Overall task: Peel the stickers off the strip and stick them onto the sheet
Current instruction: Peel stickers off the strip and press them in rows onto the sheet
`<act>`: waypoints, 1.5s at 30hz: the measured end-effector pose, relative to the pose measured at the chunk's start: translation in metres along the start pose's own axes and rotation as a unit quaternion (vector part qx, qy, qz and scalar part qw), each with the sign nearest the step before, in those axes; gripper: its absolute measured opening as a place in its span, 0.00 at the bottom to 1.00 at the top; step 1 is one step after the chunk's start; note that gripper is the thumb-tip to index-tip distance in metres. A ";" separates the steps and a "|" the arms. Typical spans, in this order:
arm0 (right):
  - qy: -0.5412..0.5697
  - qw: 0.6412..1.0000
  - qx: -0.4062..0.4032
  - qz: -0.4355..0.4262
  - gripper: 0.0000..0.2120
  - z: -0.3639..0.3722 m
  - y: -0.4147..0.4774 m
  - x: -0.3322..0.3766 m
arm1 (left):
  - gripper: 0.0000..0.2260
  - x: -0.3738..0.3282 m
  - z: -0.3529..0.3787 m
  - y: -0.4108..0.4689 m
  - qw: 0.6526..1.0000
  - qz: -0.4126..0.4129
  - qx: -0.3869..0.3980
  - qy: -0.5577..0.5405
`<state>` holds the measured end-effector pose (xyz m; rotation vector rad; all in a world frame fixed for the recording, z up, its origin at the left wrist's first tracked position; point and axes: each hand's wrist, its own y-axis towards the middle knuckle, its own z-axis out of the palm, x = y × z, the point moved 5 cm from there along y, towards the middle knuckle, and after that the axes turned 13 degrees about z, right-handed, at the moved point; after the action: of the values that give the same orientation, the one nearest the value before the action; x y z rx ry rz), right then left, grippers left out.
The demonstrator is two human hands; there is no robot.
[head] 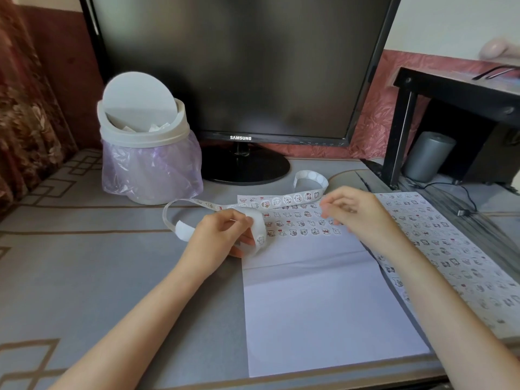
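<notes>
A long white sticker strip [281, 199] curls across the table from a loop on the left to a curl near the monitor's foot. My left hand [222, 237] grips a bend of the strip, where a cartoon sticker [260, 240] shows. A white sheet [318, 299] lies in front of me, with rows of small stickers across its top. Over those rows, at the sheet's upper right, my right hand [357, 212] hovers with its fingertips pinched together; whether a sticker is between them is too small to tell.
A second sheet [455, 254] covered with stickers lies to the right, partly under my right forearm. A white swing-lid bin [146, 139] with a purple bag stands at the back left, a black monitor [242, 68] behind, a black shelf [455, 91] and cables at the right.
</notes>
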<state>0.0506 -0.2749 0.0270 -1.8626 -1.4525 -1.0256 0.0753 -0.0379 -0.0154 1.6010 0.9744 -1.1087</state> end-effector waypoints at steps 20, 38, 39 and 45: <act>0.167 0.979 0.102 -0.060 0.08 0.077 -0.021 0.033 | 0.07 -0.007 0.002 0.001 0.997 -0.011 -0.017 -0.077; 0.098 0.989 0.090 -0.065 0.08 0.080 -0.021 0.028 | 0.05 -0.005 0.003 0.002 0.998 -0.010 -0.010 -0.065; 0.087 0.989 0.093 -0.071 0.07 0.081 -0.022 0.028 | 0.05 -0.004 0.002 0.002 0.998 -0.011 -0.012 -0.062; 0.057 0.988 0.104 -0.103 0.03 0.078 -0.028 0.035 | 0.06 0.002 0.000 0.003 0.999 -0.017 -0.016 -0.040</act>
<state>0.0451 -0.1862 0.0131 -1.5067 -1.6407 -1.0152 0.0788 -0.0383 -0.0164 1.5073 0.9657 -1.1658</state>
